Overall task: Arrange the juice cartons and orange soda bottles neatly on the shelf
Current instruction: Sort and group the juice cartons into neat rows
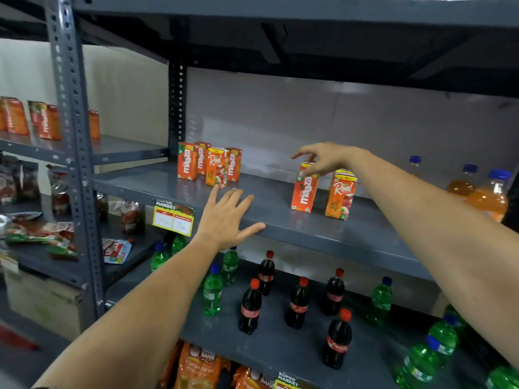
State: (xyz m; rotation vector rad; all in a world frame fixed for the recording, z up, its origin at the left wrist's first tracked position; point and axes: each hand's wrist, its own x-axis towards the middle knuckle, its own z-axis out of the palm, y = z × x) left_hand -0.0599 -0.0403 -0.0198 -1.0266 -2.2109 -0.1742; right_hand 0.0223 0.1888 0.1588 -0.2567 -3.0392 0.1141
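Observation:
On the grey middle shelf (pixel 280 217), several orange juice cartons (pixel 209 164) stand grouped at the left. Two more stand apart in the middle: a Maaza carton (pixel 304 192) and a Real carton (pixel 340 196). Orange soda bottles (pixel 488 196) with blue caps stand at the far right. My right hand (pixel 323 158) hovers over the top of the Maaza carton, fingers spread and touching or nearly touching it. My left hand (pixel 226 217) rests flat and open on the shelf's front edge, just in front of the left group.
The shelf below holds dark cola bottles (pixel 297 303) and green soda bottles (pixel 212 293). A yellow price tag (pixel 173 217) hangs on the shelf edge. A perforated upright post (pixel 75 153) stands at the left. Snack packets (pixel 39 234) and more cartons (pixel 47 120) fill the left rack.

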